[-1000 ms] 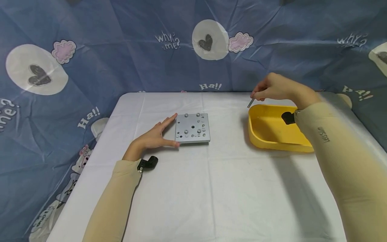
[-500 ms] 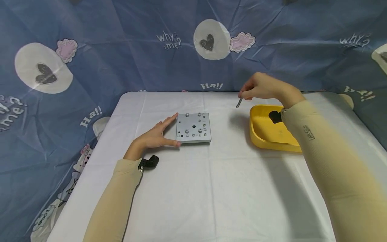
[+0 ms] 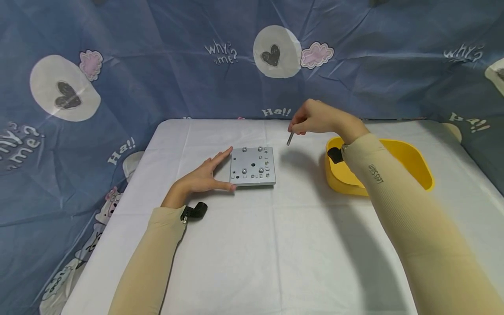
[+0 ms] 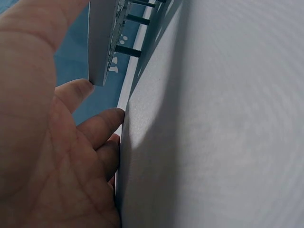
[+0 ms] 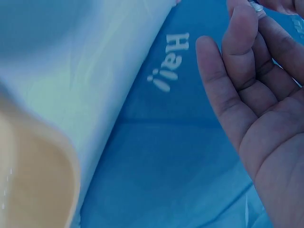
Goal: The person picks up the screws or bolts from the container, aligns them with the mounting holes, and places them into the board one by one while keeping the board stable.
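Observation:
My left hand [image 3: 202,177] spans the left side of a silver square metal plate [image 3: 252,165], thumb at its near corner and index fingertip at its far corner. Several socket-head screws and holes show on its top. In the left wrist view, the plate [image 4: 99,42] stands off the table, with threaded screw ends [image 4: 128,51] sticking out below. Up and to the right of the plate, my right hand [image 3: 316,117] pinches a thin silver screw [image 3: 290,139] that points down. Its ridged head [image 5: 256,6] peeks out between the fingers in the right wrist view.
A yellow tray [image 3: 342,189] stands at the right of the white-covered table [image 3: 236,253], partly hidden under my right forearm. A blue printed cloth [image 3: 177,65] hangs behind the table's far edge.
My right hand has moved left with the screw, away from above the yellow tray's left end towards the plate. The left hand and the plate have stayed in place.

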`<state>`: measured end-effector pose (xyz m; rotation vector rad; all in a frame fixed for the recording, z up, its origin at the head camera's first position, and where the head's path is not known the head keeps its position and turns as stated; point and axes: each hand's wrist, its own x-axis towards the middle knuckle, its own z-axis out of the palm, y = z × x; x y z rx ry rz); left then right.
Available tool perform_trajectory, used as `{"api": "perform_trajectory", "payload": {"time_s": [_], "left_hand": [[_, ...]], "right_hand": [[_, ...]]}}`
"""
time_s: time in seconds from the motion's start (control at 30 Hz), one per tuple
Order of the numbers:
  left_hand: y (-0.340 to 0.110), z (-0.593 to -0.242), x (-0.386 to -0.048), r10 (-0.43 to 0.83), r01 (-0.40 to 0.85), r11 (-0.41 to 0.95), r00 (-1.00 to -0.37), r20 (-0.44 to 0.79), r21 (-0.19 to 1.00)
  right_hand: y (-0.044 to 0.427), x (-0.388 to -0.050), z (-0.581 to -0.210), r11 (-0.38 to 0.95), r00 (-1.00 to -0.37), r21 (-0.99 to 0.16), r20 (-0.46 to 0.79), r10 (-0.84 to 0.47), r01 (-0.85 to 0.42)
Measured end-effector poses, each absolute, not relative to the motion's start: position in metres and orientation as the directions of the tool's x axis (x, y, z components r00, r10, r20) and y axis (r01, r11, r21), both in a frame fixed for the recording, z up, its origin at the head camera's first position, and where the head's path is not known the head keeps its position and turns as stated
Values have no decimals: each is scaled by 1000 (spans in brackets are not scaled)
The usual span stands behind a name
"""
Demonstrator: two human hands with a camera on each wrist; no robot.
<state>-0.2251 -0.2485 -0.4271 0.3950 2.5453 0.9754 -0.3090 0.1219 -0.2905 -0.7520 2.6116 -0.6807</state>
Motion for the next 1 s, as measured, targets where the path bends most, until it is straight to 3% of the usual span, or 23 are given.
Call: {"api": "perform_trajectory", "payload": {"time_s": [1.0], "left_hand": [[-247, -427, -223, 379, 119, 739, -887, -263, 663]], "right_hand": [[42, -298, -338, 648, -722, -608, -171, -671, -458]]}}
